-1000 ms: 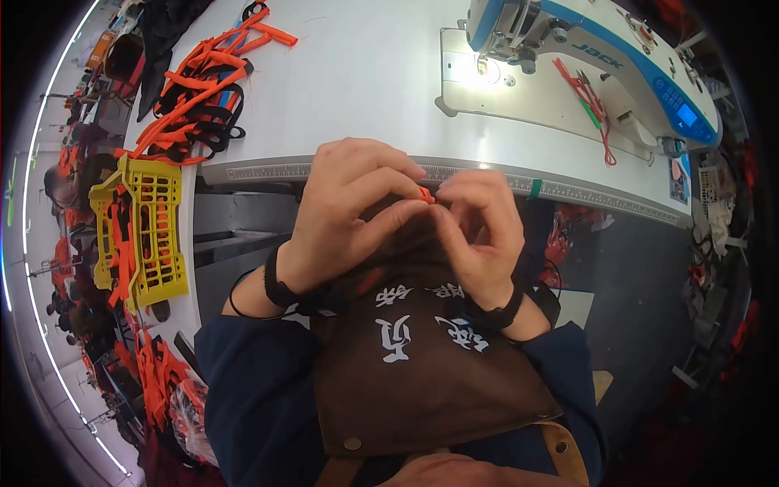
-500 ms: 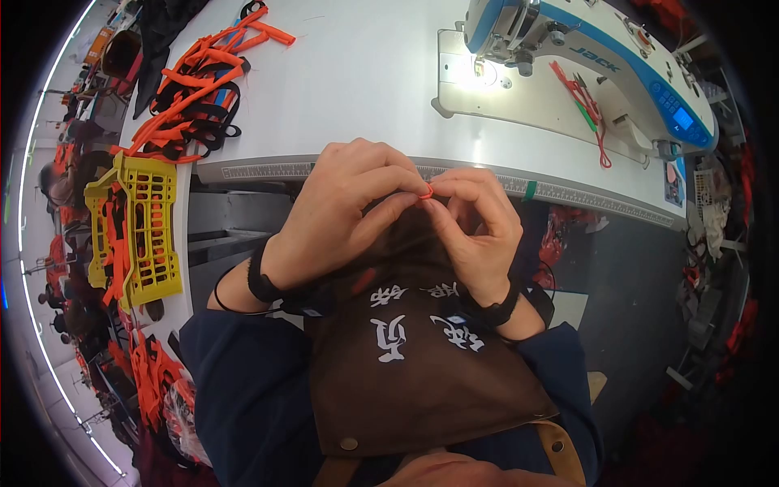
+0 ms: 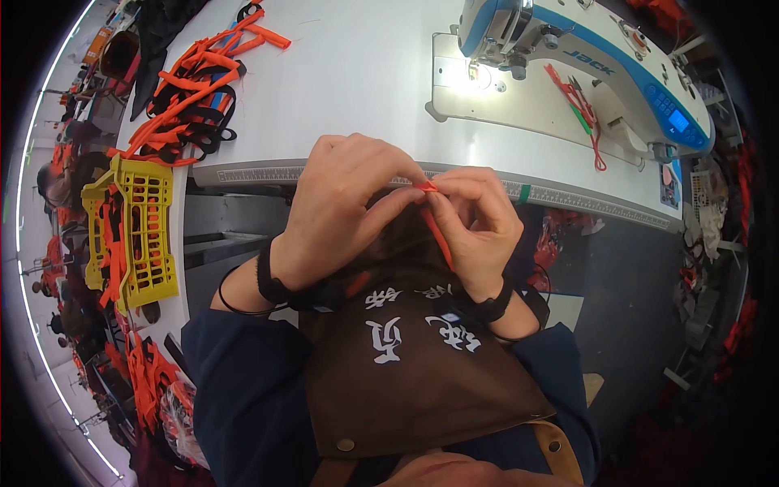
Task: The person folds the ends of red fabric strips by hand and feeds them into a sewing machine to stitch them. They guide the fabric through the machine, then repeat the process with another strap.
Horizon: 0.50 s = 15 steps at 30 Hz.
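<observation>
Both hands meet in front of my chest, just inside the table's front edge. Thumb and forefinger of my left hand (image 3: pixel 349 195) pinch one end of an orange fabric strip (image 3: pixel 438 235). My right hand (image 3: pixel 479 223) grips the same strip from the other side, its fingers closed and almost touching the left fingertips. Below the fingers the strip hangs down over my brown apron (image 3: pixel 422 390). The pinched end is mostly covered by the fingertips.
A sewing machine (image 3: pixel 592 65) with its lamp lit stands at the right, thread snips (image 3: pixel 583 109) beside it. Orange and black straps (image 3: pixel 191 97) lie heaped at the left. A yellow basket (image 3: pixel 146 235) with more straps is at the left edge. A ruler (image 3: pixel 568 203) lines the table front.
A length of the orange strip now hangs beneath my fingers, where only a small bit showed before. Both hands stay pinched together in nearly the same place.
</observation>
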Tool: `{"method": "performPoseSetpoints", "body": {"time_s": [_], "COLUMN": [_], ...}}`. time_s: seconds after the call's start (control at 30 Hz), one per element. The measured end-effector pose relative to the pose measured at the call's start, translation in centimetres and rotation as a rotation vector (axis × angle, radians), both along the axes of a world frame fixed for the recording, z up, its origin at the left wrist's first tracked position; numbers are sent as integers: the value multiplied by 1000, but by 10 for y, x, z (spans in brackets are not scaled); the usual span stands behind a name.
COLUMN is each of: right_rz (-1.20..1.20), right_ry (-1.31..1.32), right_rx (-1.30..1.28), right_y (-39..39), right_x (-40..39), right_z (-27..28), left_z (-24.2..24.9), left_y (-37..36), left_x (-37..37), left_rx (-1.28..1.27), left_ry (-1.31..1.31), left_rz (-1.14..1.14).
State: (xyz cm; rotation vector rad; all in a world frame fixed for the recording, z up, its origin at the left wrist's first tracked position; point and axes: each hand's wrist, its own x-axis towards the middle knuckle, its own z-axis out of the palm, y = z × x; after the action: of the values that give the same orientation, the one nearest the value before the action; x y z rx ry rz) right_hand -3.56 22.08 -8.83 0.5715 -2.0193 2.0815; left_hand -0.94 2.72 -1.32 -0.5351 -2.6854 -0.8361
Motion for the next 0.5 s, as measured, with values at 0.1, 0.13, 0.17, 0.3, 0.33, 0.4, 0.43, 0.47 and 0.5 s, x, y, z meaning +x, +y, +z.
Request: {"method": "performPoseSetpoints", "body": {"time_s": [0.1, 0.13, 0.17, 0.3, 0.33, 0.4, 0.43, 0.47, 0.5], "right_rz": [80, 105, 116, 179, 200, 252, 278, 299, 318], "right_ry": [-126, -162, -179, -243, -258, -314, -342, -367, -393], "right_rx": [-73, -99, -99, -129, -144, -221, -261, -277, -294], "right_y": [2, 3, 4, 9, 10, 10, 10, 11, 12], "right_x": [-2, -3, -3, -4, -5, -7, -8, -9, -10], "right_z": [-1, -1, -1, 0, 0, -2, -2, -2, -2], "left_z": [-3, -5, -8, -18, -20, -24, -26, -28, -31], "left_y": [1, 1, 0, -5, -5, -3, -2, -1, 1], "left_x": [-6, -7, -9, -11, -11, -11, -11, -10, -10], "left_rx": [148, 214, 268, 485, 539, 625, 667, 727, 788], "left_ry": [-73, -97, -159, -393, -446, -476, -491, -512, -534], "left_rz": [-3, -4, -25, -55, -48, -38, -34, -24, -14]}}
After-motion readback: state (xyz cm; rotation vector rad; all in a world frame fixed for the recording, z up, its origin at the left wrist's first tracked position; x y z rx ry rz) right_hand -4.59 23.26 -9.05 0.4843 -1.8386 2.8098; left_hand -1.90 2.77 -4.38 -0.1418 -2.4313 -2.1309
